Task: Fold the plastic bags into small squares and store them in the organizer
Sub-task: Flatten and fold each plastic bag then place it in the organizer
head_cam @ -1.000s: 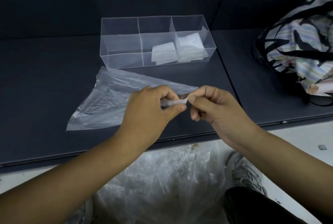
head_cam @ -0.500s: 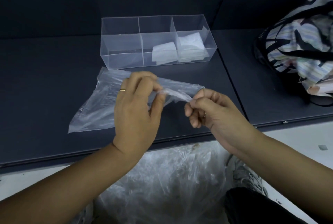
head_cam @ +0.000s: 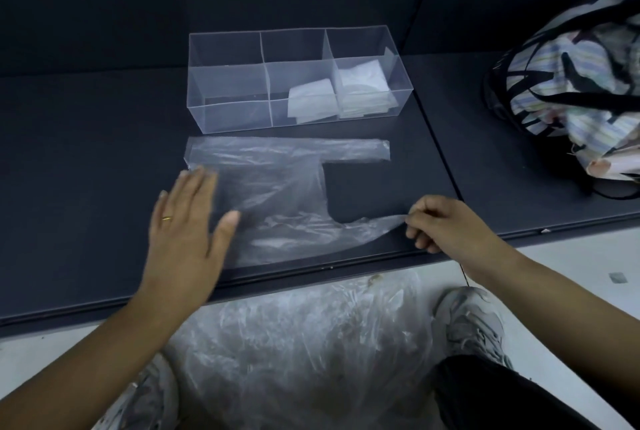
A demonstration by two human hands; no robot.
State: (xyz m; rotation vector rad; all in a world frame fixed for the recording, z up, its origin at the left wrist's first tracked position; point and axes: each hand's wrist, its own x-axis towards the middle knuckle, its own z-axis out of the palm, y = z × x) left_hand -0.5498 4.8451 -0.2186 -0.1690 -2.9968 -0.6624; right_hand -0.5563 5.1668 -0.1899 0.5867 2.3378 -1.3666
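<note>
Head view: left hand (head_cam: 188, 232), fingers straight, presses the plastic bag (head_cam: 277, 194) on the table (head_cam: 86, 152); right hand (head_cam: 446, 225) fingers pinch its 4 o'clock handle. At 12 o'clock stands the organizer (head_cam: 228, 97).

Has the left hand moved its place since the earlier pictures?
Yes. The left hand went leftward: it was below the middle compartment of the organizer, now it lies flat on the plastic bag below its left end.

Qty: 1 organizer (head_cam: 228, 97), 1 flat bag (head_cam: 277, 187), 1 tote (head_cam: 571, 76)
</note>
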